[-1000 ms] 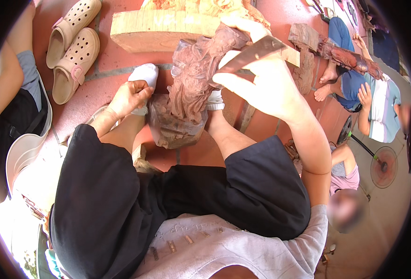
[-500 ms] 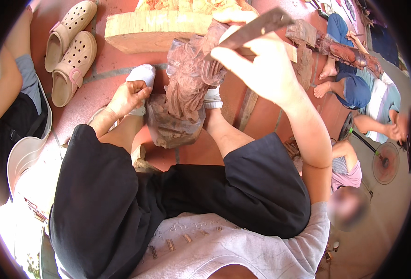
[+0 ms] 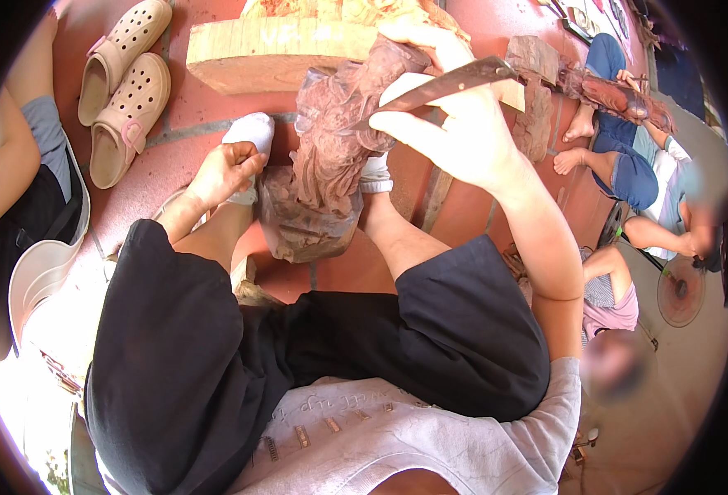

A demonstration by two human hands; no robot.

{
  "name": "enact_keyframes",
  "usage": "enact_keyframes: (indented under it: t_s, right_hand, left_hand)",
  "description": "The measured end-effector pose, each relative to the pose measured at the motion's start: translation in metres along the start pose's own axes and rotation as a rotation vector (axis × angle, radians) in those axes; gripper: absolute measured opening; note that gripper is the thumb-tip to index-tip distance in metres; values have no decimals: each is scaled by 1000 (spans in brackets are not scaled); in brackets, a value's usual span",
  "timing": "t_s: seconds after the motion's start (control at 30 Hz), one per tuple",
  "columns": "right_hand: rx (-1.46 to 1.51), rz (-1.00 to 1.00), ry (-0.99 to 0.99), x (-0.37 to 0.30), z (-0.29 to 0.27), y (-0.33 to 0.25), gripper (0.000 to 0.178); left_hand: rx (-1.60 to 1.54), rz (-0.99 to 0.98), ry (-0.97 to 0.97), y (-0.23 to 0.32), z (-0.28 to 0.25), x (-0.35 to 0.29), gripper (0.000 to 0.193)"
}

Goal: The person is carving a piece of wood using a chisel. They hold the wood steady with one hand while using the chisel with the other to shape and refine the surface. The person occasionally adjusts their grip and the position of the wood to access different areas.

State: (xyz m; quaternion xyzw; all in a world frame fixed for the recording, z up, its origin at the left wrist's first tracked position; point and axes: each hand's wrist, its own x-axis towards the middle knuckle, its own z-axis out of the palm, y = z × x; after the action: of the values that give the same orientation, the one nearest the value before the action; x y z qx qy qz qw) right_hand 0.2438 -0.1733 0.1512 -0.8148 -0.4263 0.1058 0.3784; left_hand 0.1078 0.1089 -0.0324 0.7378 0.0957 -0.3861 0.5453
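A reddish-brown wood carving (image 3: pixel 327 124) with deep folds stands upright between my feet, and its blocky base (image 3: pixel 306 227) is nearest me. My right hand (image 3: pixel 463 132) is closed around a flat dark metal blade (image 3: pixel 455 82) with small round marks along it. The blade's pointed end is just over the carving's upper right side; I cannot tell whether it touches. Some fingers of that hand reach to the carving's far end. My left hand (image 3: pixel 230 173) is curled closed beside my left foot (image 3: pixel 250 132), apart from the carving. What its fingers hold, if anything, is hidden.
A pale wooden block (image 3: pixel 273 58) lies beyond the carving on red floor tiles. Beige clogs (image 3: pixel 133 107) lie at the far left, near another person's legs (image 3: pixel 22 157). At right, other people sit near a second carving (image 3: pixel 619 95) and a fan (image 3: pixel 681 293).
My right hand has tipped the blade lower and flatter, and its far fingers have shifted right. My left hand stays put. A person at right has changed posture.
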Motion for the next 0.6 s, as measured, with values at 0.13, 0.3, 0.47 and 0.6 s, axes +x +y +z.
enact_keyframes:
  t_s: [0.13, 0.3, 0.47, 0.6]
  right_hand:
    - [40, 70, 149, 0, 4, 16, 9]
    - [73, 49, 20, -9, 4, 3, 9]
    - [30, 62, 73, -10, 4, 21, 13]
    - [112, 149, 18, -19, 10, 15, 15]
  left_hand:
    - [48, -13, -27, -4, -2, 2, 32]
    - [-10, -21, -13, -6, -2, 2, 33]
    - [-12, -42, 11, 3, 1, 0, 30]
    - [-20, -21, 11, -3, 1, 1, 29]
